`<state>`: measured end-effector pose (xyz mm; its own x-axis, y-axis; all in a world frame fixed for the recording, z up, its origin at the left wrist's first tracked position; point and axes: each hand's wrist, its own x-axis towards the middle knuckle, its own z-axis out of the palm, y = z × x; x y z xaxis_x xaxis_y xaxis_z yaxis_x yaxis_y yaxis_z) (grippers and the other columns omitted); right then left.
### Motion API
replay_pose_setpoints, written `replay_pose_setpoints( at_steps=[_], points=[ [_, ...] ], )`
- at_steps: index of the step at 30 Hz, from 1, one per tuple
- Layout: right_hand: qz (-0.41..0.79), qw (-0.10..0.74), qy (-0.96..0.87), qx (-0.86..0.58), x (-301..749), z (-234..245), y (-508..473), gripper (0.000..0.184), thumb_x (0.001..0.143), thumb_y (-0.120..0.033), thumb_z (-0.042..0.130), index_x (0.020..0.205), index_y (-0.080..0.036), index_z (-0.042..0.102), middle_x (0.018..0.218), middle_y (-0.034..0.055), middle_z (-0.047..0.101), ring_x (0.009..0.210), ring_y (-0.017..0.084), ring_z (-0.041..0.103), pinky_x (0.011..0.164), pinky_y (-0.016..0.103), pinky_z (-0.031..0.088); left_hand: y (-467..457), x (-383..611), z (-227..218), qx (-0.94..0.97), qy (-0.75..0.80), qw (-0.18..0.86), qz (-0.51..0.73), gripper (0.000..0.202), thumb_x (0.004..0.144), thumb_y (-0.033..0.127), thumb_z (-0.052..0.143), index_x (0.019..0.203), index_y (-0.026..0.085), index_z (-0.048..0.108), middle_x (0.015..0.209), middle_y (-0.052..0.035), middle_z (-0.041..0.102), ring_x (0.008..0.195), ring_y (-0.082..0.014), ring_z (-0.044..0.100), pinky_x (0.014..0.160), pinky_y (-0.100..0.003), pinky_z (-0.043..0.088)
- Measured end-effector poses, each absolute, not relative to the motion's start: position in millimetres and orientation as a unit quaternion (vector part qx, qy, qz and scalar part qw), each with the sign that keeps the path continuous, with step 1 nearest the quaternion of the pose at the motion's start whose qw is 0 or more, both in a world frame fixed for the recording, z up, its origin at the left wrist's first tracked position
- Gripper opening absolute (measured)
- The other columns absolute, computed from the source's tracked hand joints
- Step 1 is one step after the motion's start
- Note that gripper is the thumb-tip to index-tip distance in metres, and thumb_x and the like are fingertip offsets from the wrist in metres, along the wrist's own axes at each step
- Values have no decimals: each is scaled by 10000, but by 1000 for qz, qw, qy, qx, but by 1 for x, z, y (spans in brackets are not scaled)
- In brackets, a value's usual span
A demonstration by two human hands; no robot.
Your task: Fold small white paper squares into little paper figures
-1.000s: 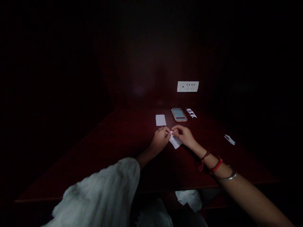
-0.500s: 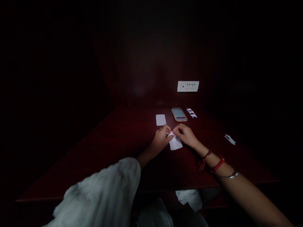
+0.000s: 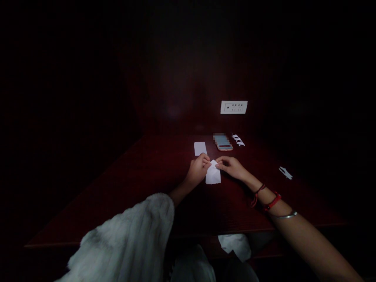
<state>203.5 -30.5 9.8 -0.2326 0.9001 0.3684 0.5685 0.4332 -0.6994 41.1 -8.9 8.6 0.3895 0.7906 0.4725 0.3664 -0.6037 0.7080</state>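
Observation:
Between my two hands is a small white sheet of paper [image 3: 213,177], its far end folded to a point. My left hand [image 3: 199,168] pinches the paper's upper left edge, fingers curled. On the other side, my right hand [image 3: 230,166] grips the upper right edge between thumb and fingertips. Just beyond my left hand a second white sheet of paper [image 3: 200,148] lies flat on the dark red table [image 3: 141,176].
A phone [image 3: 223,142] lies at the back, beside some folded paper pieces [image 3: 238,140]. Paper strips [image 3: 285,172] rest to the right. A white socket panel [image 3: 234,107] is on the back wall. Below the table's front edge shows a crumpled white item [image 3: 235,244].
The held paper has turned from a tilt to nearly straight, and its pointed far end now shows between my hands. My right hand has moved slightly right, away from my left.

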Motion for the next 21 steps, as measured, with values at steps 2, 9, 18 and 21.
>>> replay_pose_setpoints(
  at_steps=[2,9,18,21],
  points=[
    [202,384,-755,-492,204,10,-31,184,680,-272,488,774,-138,574,706,17,584,631,106,505,583,205,366,-10,41,9,799,358,251,413,70,690,173,459,759,163,454,674,15,544,610,-81,532,552,-180,425],
    [158,378,-765,-497,200,12,-34,162,681,-242,478,751,-144,586,675,7,584,605,97,497,556,193,350,-10,41,7,813,348,247,396,145,656,194,517,786,165,460,709,15,557,646,-89,534,573,-183,420],
    [124,389,-775,-482,193,18,-39,188,717,-275,437,707,-146,574,667,8,575,596,97,478,555,194,334,-10,41,9,816,341,288,367,168,654,150,490,813,163,438,654,22,559,576,-90,543,523,-183,420],
    [107,400,-773,-481,189,19,-40,153,706,-228,433,685,-146,560,642,-2,553,572,87,459,533,186,322,-11,41,13,817,349,279,365,153,655,154,488,803,167,449,655,20,564,594,-98,547,530,-188,419]
  ],
)
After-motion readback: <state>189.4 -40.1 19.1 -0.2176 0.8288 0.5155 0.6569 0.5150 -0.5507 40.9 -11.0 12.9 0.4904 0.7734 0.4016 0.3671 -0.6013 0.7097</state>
